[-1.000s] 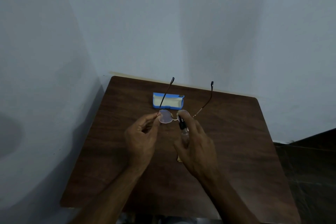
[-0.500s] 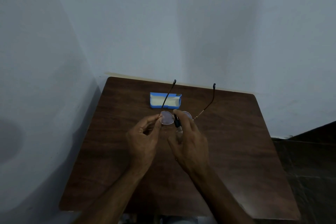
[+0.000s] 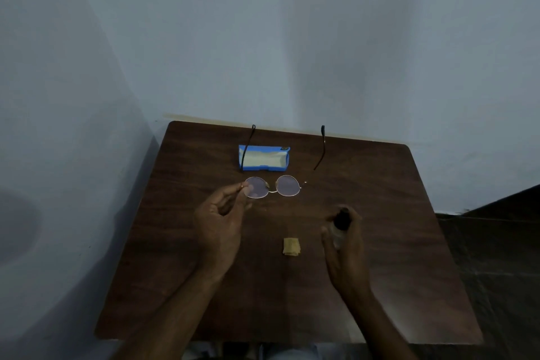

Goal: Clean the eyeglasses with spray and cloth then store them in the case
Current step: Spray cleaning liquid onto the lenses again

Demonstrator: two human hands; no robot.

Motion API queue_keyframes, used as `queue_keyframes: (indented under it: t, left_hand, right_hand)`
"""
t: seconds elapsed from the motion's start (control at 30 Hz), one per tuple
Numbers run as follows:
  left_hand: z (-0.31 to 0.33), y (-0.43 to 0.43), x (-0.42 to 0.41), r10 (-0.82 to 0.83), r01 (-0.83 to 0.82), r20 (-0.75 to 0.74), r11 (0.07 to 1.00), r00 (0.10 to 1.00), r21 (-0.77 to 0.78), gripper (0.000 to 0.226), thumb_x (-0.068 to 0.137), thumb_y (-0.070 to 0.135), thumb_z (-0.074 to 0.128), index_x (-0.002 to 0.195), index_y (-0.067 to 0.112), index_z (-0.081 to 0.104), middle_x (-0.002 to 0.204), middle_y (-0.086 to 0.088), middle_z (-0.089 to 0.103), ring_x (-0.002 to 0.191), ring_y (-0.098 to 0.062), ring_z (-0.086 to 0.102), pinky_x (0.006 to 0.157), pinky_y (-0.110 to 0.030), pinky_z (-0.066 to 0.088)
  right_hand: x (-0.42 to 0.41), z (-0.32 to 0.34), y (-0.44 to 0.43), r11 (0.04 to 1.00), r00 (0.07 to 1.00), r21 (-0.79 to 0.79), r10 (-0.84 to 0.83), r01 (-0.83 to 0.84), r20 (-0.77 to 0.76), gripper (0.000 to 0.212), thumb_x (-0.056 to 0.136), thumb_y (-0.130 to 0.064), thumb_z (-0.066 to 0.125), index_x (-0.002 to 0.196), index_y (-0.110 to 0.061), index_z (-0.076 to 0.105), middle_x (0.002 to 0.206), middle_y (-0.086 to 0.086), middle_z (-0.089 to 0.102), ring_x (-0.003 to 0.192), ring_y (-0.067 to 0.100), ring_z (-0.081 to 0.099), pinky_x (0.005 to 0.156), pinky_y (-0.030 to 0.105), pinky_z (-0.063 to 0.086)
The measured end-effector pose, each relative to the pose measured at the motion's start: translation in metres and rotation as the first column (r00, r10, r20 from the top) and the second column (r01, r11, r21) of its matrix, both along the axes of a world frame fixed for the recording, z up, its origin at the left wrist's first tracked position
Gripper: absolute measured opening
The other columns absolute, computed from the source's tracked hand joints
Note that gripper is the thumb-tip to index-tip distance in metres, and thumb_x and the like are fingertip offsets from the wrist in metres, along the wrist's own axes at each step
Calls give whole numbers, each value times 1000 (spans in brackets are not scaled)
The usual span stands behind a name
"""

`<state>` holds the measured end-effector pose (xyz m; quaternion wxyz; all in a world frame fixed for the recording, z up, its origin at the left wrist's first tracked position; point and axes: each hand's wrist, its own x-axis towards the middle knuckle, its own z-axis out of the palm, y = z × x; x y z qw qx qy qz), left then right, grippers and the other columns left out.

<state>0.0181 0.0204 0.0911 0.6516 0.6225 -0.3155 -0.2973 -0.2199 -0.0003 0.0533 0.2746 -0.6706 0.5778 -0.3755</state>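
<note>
Thin gold-rimmed eyeglasses (image 3: 287, 185) with round lenses are held above the table, temples unfolded and pointing away from me. My left hand (image 3: 220, 225) pinches the outer edge of the left lens. A small clear spray bottle (image 3: 340, 221) with a dark cap sits in my right hand (image 3: 344, 245), off to the right of the glasses. A small folded yellow cloth (image 3: 291, 246) lies on the table between my hands. The open blue case (image 3: 264, 158) with a pale lining rests behind the glasses.
The dark wooden table (image 3: 394, 242) stands in a corner, with pale walls behind and to the left. A dark floor shows to the right of the table edge.
My right hand with the spray bottle has moved away from the lenses, right and toward me. The yellow cloth it was covering now shows. My left hand still holds the glasses.
</note>
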Motion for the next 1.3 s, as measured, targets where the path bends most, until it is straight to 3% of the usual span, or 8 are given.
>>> queue_keyframes:
  t: [0.1, 0.37, 0.6, 0.7, 0.83, 1.03, 1.17, 1.3]
  left_hand:
    - [-2, 3, 2, -25, 25, -40, 1000, 999, -1, 18, 94, 8, 77, 112, 12, 79, 104, 6, 83, 96, -14, 80, 76, -22, 64]
    - [-6, 12, 12, -49, 50, -114, 999, 992, 5, 18, 93, 13, 77, 111, 13, 79, 104, -1, 83, 98, -22, 81, 77, -28, 65]
    - [-8, 18, 16, -49, 48, -157, 999, 986, -9, 21, 86, 31, 78, 106, 23, 81, 103, -2, 84, 95, -22, 81, 77, -29, 66]
    - [-10, 18, 16, -66, 68, -148, 998, 987, 10, 19, 90, 23, 78, 109, 20, 81, 104, -2, 84, 97, -22, 81, 78, -30, 66]
    - [-8, 16, 13, -92, 95, -198, 995, 976, 5, 17, 92, 16, 76, 109, 18, 80, 105, -3, 83, 99, -23, 81, 78, -29, 66]
    - [-4, 12, 11, -93, 91, -263, 996, 960, -20, 14, 90, 19, 78, 102, 24, 82, 104, -5, 84, 96, -23, 81, 77, -28, 66]
    - [-3, 12, 14, -92, 86, -280, 996, 956, -34, 17, 86, 30, 79, 102, 29, 84, 104, -4, 84, 96, -24, 81, 76, -27, 65]
    - [-7, 12, 15, -82, 76, -338, 997, 938, -29, 17, 84, 27, 80, 101, 24, 83, 103, -8, 83, 93, -26, 82, 76, -27, 66]
  right_hand:
    - [-16, -30, -15, 995, 994, 38, -98, 96, 48, 41, 99, -12, 67, 128, -32, 46, 124, -5, 61, 117, 9, 61, 99, 36, 52]
    - [-22, -84, -49, 929, 954, 270, -286, 253, 91, 42, 97, -8, 70, 129, -12, 42, 123, -1, 55, 109, 30, 65, 89, 62, 56]
    - [-18, -92, -55, 911, 939, 301, -328, 283, 108, 45, 95, -2, 71, 129, -7, 42, 136, 2, 53, 125, 29, 59, 98, 60, 54]
    - [-19, -93, -54, 917, 946, 281, -314, 282, 78, 48, 94, -4, 73, 131, -7, 42, 138, 6, 54, 126, 28, 59, 100, 56, 54]
    - [-21, -93, -46, 921, 942, 227, -333, 317, 36, 72, 86, -9, 84, 145, -6, 43, 143, 9, 52, 130, 24, 54, 105, 20, 45]
    - [-24, -103, -20, 847, 903, 339, -430, 410, -19, 107, 78, -29, 92, 160, -10, 26, 160, 11, 41, 144, 26, 44, 118, 39, 40]
    - [-10, -116, 17, 736, 830, 437, -555, 516, -46, 86, 76, -41, 90, 143, -19, 41, 132, 8, 59, 119, 28, 62, 101, 51, 55]
    - [19, -119, 31, 806, 912, 442, -404, 394, -77, 49, 89, -49, 75, 124, -23, 52, 121, 2, 64, 108, 22, 66, 91, 44, 58]
